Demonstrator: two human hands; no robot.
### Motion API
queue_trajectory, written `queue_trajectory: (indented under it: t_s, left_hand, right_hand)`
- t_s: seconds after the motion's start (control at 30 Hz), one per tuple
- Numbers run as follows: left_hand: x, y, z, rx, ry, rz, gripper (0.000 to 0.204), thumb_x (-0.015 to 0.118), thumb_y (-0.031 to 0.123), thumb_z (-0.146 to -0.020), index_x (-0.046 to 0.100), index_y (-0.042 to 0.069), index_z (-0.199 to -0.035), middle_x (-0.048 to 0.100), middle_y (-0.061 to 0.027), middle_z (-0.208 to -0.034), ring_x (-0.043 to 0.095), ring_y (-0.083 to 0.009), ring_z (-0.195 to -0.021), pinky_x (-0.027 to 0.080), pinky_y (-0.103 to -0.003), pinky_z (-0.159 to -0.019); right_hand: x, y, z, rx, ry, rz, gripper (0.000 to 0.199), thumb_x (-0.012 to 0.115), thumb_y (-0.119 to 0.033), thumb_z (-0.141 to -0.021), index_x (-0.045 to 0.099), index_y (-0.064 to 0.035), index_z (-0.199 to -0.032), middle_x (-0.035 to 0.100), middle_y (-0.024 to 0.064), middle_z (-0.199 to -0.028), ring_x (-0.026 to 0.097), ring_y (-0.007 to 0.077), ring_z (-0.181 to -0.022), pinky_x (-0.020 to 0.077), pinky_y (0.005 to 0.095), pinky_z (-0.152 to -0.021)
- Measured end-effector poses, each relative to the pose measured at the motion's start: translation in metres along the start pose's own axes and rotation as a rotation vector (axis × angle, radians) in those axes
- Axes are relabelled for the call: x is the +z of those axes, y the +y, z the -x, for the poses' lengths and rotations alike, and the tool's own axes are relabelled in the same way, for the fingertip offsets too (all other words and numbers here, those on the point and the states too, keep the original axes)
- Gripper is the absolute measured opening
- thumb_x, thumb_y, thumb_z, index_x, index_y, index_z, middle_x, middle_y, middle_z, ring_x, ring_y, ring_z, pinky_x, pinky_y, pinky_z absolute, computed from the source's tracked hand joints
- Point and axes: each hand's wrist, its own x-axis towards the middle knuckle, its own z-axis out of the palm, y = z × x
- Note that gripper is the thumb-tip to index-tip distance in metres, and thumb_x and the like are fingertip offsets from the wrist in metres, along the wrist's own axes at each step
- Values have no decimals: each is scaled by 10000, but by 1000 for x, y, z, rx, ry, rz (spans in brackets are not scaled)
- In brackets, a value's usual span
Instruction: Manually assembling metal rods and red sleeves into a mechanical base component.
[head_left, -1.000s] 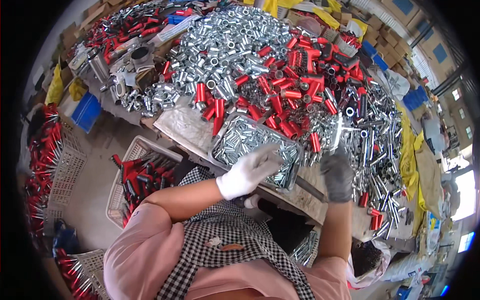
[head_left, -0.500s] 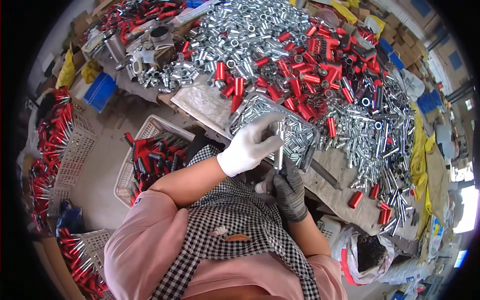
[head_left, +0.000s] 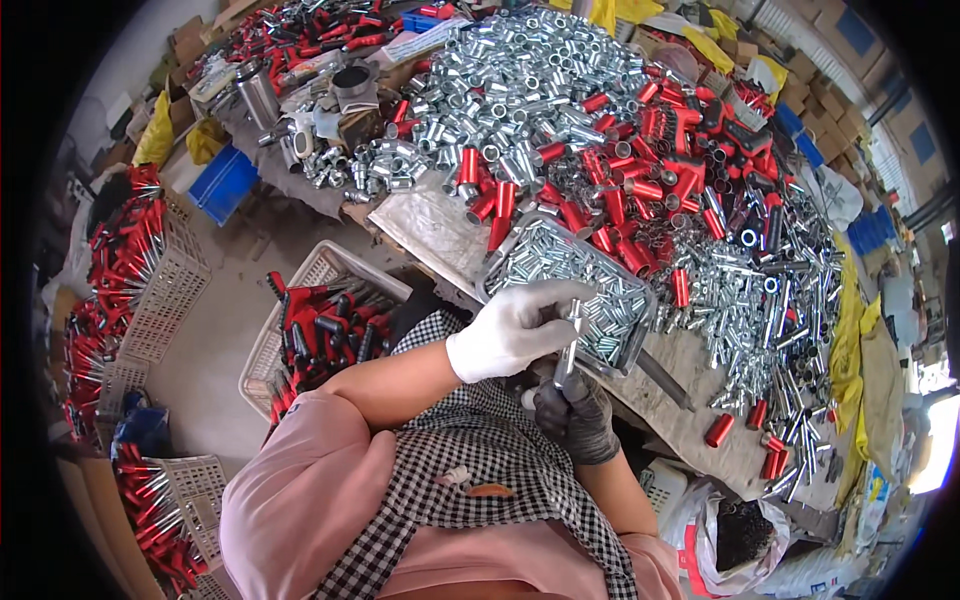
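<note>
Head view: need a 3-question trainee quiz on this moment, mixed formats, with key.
1. True or false: the left hand in a white glove and the right hand in a dark grey glove are close together at the near edge of the shallow metal tray of small silver sleeves.
2. Multiple choice: the slim silver metal rod stands A) roughly upright between the two hands, B) flat on the floor, C) inside the blue plastic bin.
3. Fill in: the white slatted plastic basket beside the table holds red and ____ handles.

Key: 1 true; 2 A; 3 black.
</note>
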Motion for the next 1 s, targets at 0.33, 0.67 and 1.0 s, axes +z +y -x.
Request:
queue_trajectory:
  t_s: [0.33, 0.67, 1.0]
  left_hand:
    - [-6, -11, -2, 168, -9, -13, 432, 549, -48, -833, 557, -28, -1265, 609, -98, -997, 602, -151, -859, 502, -298, -773]
    - [-117, -8, -84, 342, 199, -961, 626, 671, 95, -769, 518, 40, -1374, 586, -197, -1255, 598, -334, -1115, 478, -425, -990]
    - [-169, -35, -178, 144, -491, -1689, 334, 569, 26, -805, 666, 105, -1115, 668, -184, -897, 677, -357, -854, 548, -439, -788]
  right_hand:
    - [18, 19, -24, -457, 298, 434, 371, 642, -345, -968, 538, -75, -1200, 537, -49, -828, 472, 50, -674, 395, 221, -607]
    - [-12, 7, -32, -815, 406, 590, 373, 618, -359, -974, 579, -90, -1229, 599, 17, -892, 567, 123, -787, 483, 294, -720]
    - [9, -6, -9, -481, 330, 345, 380, 699, -170, -928, 535, -25, -1239, 612, 31, -981, 573, 126, -896, 480, 312, -833]
